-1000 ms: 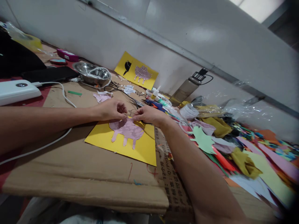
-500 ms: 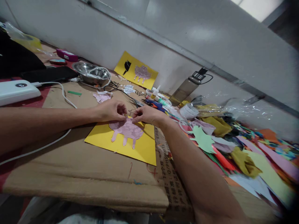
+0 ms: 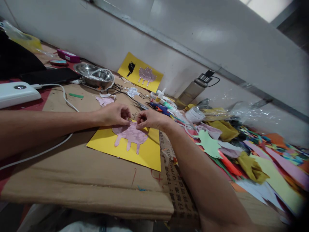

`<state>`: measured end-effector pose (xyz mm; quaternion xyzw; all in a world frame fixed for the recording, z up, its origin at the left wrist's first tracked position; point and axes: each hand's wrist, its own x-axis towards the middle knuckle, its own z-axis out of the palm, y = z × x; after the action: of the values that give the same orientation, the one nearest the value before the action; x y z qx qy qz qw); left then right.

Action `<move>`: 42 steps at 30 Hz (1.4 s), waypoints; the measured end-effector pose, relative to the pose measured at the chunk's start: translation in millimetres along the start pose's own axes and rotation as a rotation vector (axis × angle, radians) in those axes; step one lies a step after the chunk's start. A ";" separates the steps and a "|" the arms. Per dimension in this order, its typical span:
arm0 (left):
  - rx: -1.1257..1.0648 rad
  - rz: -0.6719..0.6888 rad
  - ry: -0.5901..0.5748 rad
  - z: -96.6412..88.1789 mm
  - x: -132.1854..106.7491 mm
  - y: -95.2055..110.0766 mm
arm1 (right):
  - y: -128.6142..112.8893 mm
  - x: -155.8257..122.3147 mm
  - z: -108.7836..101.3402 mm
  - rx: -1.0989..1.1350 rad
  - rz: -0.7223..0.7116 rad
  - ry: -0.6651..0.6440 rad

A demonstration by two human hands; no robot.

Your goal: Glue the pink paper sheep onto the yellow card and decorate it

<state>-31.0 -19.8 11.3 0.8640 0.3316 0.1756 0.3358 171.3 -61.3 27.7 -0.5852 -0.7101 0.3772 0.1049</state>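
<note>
A pink mottled cut-out [image 3: 131, 137], shaped like a dripping blob with leg-like strips at its lower edge, lies on a yellow card [image 3: 149, 158]. My left hand [image 3: 116, 115] has curled fingers, with thumb and fingertips pinched at the cut-out's upper left edge. From the other side, my right hand [image 3: 152, 119] pinches close by at the upper right edge, its fingers also bent. A small gap separates the two hands. The fingers and palms cover the top of the card.
Behind stands another yellow card [image 3: 125, 69] with black and pink shapes. A steel dish [image 3: 98, 77], pink scrap [image 3: 105, 100] and white cable [image 3: 64, 93] lie left. A glue gun [image 3: 163, 109], bottle [image 3: 193, 91] and green cut-out [image 3: 209, 143] lie right. Cardboard [image 3: 91, 174] covers the table.
Both hands stay at the cut-out's upper edge with almost no movement. The whole view has shifted very slightly.
</note>
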 end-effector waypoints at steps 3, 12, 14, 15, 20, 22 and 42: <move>0.009 0.008 0.003 -0.3 -0.5 0.7 | -0.7 -0.7 1.4 -0.006 0.001 0.026; -0.025 0.048 -0.022 0.1 -0.3 -4.7 | 1.8 -6.7 2.1 0.187 0.039 0.254; -0.030 0.054 -0.020 0.4 0.0 -5.5 | 0.8 -9.1 4.7 0.191 0.009 0.325; -0.027 0.055 -0.018 0.6 0.0 -5.5 | 0.2 -10.2 6.7 0.176 -0.010 0.342; -0.041 0.072 -0.031 0.9 -0.2 -4.4 | 0.6 -12.7 19.3 0.067 -0.019 0.309; -0.058 0.075 -0.042 0.7 -0.3 -4.2 | 2.8 -12.1 22.1 0.029 -0.004 0.295; 0.019 0.058 -0.030 -2.5 -3.9 0.7 | -0.1 -61.0 50.7 -0.076 -0.309 0.501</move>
<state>-34.8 -21.7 13.3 0.8788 0.3033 0.1692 0.3272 159.2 -137.8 10.5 -0.5485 -0.7563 0.1737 0.3114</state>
